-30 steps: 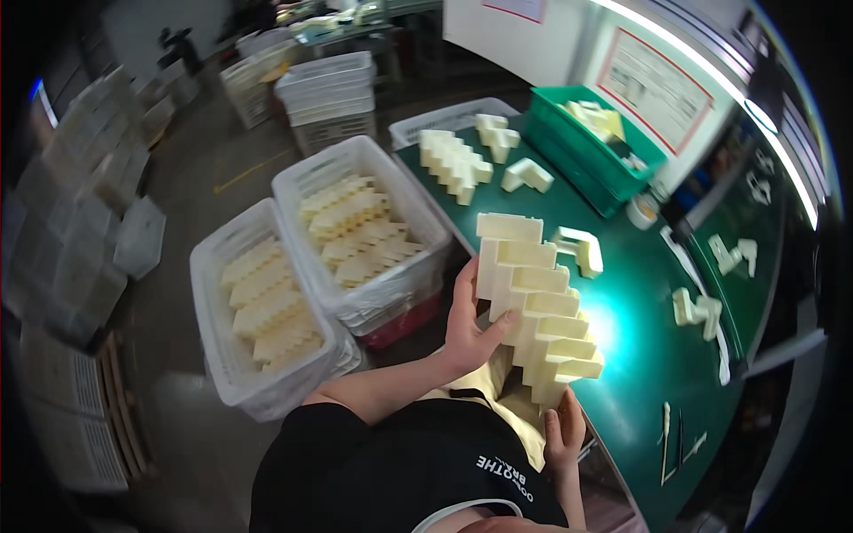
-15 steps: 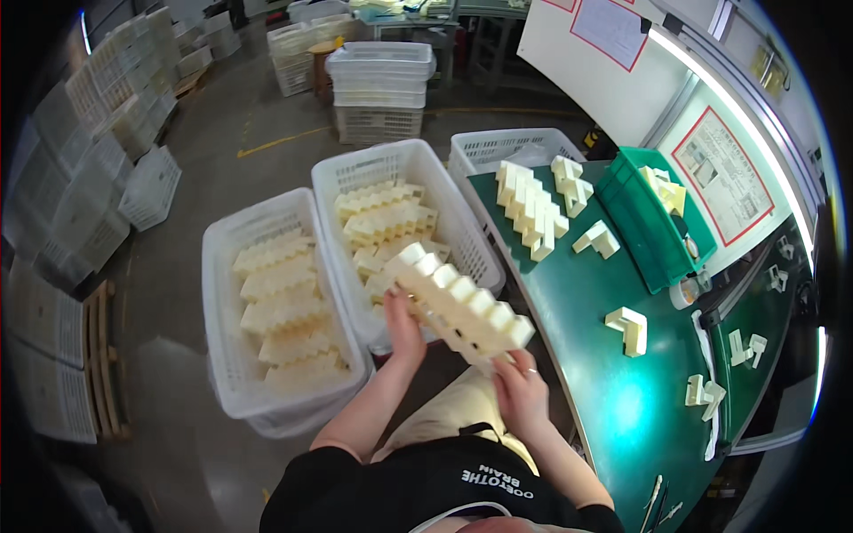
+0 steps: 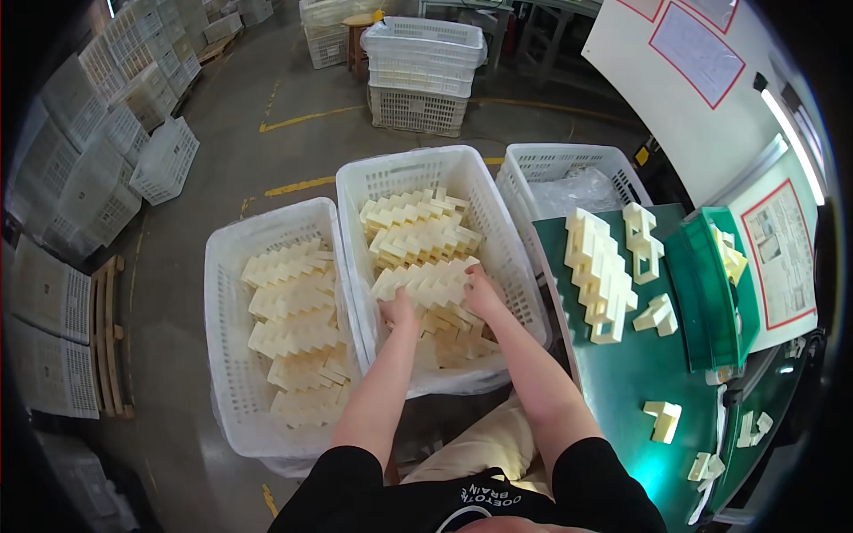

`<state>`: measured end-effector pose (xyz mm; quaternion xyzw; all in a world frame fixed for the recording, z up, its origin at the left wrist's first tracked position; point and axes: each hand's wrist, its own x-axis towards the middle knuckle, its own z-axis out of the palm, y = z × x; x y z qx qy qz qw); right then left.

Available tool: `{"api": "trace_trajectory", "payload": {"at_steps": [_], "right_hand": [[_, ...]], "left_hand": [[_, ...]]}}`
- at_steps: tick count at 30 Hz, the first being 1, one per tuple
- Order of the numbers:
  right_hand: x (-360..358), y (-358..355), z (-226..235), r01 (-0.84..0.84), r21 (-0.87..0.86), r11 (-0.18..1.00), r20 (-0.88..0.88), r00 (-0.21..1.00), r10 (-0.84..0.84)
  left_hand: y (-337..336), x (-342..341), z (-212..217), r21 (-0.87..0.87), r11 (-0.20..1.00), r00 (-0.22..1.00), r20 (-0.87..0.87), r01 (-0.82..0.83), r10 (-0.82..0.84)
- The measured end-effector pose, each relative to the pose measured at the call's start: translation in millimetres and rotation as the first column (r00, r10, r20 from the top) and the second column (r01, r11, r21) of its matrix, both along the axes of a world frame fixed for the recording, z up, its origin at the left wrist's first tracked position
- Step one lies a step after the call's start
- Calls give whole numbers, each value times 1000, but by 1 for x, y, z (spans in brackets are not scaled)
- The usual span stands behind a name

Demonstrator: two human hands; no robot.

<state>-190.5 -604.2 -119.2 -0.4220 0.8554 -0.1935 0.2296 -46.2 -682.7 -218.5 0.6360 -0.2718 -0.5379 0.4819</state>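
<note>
To the right of the grip stretches a green worktable (image 3: 613, 382), with a white panel (image 3: 649, 107) rising beyond it. Under the hands stands a white crate (image 3: 502, 240) lined with rows of cream stepped blocks; just left of the grip, a second white crate (image 3: 275, 226) holds similar rows. Well beyond the grip is a crate stack (image 3: 422, 111). Right of the grip, on the table, sits a green bin (image 3: 702, 311). Nearer the body than the grip, a black shirt (image 3: 418, 506) carries white capital letters, upside down in the view. Far right of the grip, a red-bordered sheet (image 3: 782, 258) bears a small picture and print too fine to read; another red-bordered sheet (image 3: 697, 53) hangs higher on the panel. The stepped cream row (image 3: 426, 282) lies across the crate, above other rows. The left hand (image 3: 399, 306) and right hand (image 3: 481, 293) grip its two ends, some fingertips hidden. Right of the grip, a small L-shaped block (image 3: 662, 419) rests on the table.
</note>
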Motion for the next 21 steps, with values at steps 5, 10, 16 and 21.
{"api": "trace_trajectory", "payload": {"at_steps": [5,10,16,21], "right_hand": [[-50,-33,-65,2,56,998,62,998,-5],[-79,-42,-93,-63,52,997,-38,997,65],[-62,-69,-78,45,208,977,6,999,-47],[-68,-60,-88,6,191,982,-155,988,24]], "left_hand": [[-13,-27,-25,37,995,996,-17,91,-91],[-6,-34,-11,132,973,978,-116,191,-176],[-12,-22,-39,151,976,971,-202,158,-126],[-17,-30,-47,279,941,970,-200,194,-141]]}}
